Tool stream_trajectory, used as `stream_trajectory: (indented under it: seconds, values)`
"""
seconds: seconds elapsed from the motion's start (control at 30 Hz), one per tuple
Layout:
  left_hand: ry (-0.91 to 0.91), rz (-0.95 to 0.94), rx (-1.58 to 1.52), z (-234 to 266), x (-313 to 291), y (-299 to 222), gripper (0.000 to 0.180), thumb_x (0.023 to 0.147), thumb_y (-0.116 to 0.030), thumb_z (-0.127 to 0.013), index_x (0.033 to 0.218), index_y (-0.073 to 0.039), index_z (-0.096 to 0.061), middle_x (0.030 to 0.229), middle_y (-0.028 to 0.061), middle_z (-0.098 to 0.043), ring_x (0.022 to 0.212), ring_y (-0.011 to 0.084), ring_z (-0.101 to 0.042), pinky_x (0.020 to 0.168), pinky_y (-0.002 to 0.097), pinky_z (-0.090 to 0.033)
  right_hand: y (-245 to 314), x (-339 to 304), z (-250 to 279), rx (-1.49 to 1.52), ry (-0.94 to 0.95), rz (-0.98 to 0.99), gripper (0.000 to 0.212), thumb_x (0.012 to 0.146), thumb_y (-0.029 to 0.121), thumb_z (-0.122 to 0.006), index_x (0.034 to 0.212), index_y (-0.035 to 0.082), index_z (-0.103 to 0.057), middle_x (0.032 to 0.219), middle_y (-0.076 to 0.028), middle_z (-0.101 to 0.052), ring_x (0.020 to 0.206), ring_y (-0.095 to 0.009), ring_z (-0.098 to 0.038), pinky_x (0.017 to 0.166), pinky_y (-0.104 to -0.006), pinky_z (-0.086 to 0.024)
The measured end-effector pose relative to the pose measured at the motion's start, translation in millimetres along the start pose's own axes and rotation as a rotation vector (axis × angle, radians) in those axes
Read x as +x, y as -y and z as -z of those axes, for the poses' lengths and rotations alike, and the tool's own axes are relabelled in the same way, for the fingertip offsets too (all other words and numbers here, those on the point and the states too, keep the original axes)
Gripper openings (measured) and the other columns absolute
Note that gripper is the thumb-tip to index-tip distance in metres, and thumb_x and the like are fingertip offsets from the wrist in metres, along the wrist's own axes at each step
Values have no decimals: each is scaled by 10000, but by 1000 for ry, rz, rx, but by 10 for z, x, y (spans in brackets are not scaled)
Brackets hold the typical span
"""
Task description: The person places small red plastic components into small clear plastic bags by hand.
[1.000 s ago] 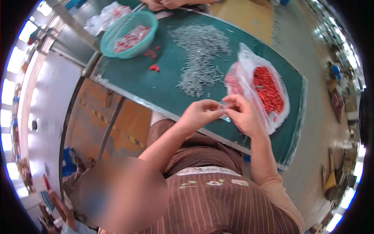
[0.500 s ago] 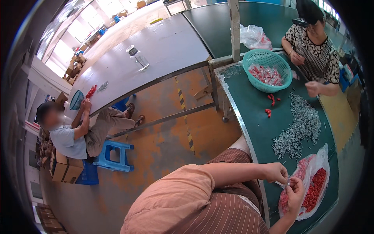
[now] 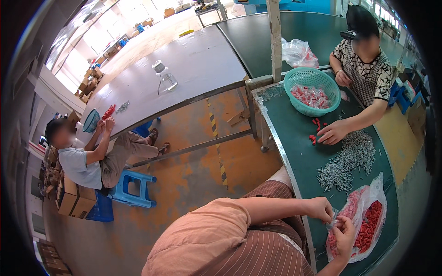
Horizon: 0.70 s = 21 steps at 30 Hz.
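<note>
Close together near the green table's front edge, my left hand [image 3: 321, 209] and my right hand [image 3: 344, 233] pinch a small clear plastic bag [image 3: 333, 215]. Its contents are too small to make out. Just right of my hands lies a large clear bag [image 3: 379, 187] full of small red plastic parts [image 3: 369, 223]. Beyond it spreads a heap of grey metal screws [image 3: 348, 161]. A co-worker's hand [image 3: 333, 132] reaches over several loose red parts [image 3: 313, 138] farther up the table.
A turquoise basket [image 3: 289, 92] holds red parts in clear bags at the table's far end. Behind a post [image 3: 275, 41] is another plastic bag [image 3: 299, 53]. Another person [image 3: 83, 161] sits at the grey table [image 3: 202, 60], where a clear bottle [image 3: 168, 82] stands.
The co-worker's hand has moved left to the loose red parts. My hands still pinch the small bag, slightly shifted, and more of it shows between them. The view has tilted slightly.
</note>
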State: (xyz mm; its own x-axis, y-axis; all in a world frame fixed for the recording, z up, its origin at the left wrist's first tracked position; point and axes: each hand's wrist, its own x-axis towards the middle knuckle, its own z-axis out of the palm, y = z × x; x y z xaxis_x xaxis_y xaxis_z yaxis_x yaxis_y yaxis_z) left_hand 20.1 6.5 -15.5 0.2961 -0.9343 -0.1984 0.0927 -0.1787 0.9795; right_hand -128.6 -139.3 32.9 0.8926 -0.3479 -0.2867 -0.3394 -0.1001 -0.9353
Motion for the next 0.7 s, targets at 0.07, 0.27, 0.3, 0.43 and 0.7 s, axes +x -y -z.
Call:
stream_trajectory:
  seconds: [0.07,0.27,0.3,0.43,0.7]
  values:
    - [5,-16,-7,-27,6,30,151,733,-156,-678,796,-26,-724,682,38,-684,639,98,-630,610,246,-488,21,-14,7,-53,15,-4,332,756,-116,-583,1074,-25,-566,792,-22,-561,716,-77,-536,647,-200,-427]
    - [3,124,-16,13,-26,-54,149,743,-189,-684,772,-48,-725,654,4,-660,545,85,-550,500,251,-424,35,-48,1,-31,-12,-19,333,747,-112,-594,1068,-27,-568,773,-22,-567,695,-73,-534,641,-193,-418]
    - [12,173,-57,26,-43,-78,152,741,-201,-690,775,-57,-725,650,-5,-653,524,78,-516,471,249,-394,41,-51,-11,-29,-16,-18,333,747,-112,-594,1068,-27,-568,773,-22,-567,695,-73,-534,641,-193,-418]
    - [41,204,-89,42,-66,-140,166,732,-229,-705,783,-71,-718,647,-17,-639,495,64,-462,426,238,-341,66,-47,1,-56,20,-19,328,753,-105,-595,1069,-25,-568,764,-17,-560,689,-69,-522,631,-194,-407]
    - [-120,155,-122,-77,52,-30,180,749,-230,-702,780,-52,-703,658,-9,-643,535,76,-509,488,244,-406,-33,74,64,-132,-60,53,298,790,-45,-613,1081,-12,-562,762,-29,-564,710,-106,-533,655,-233,-423]
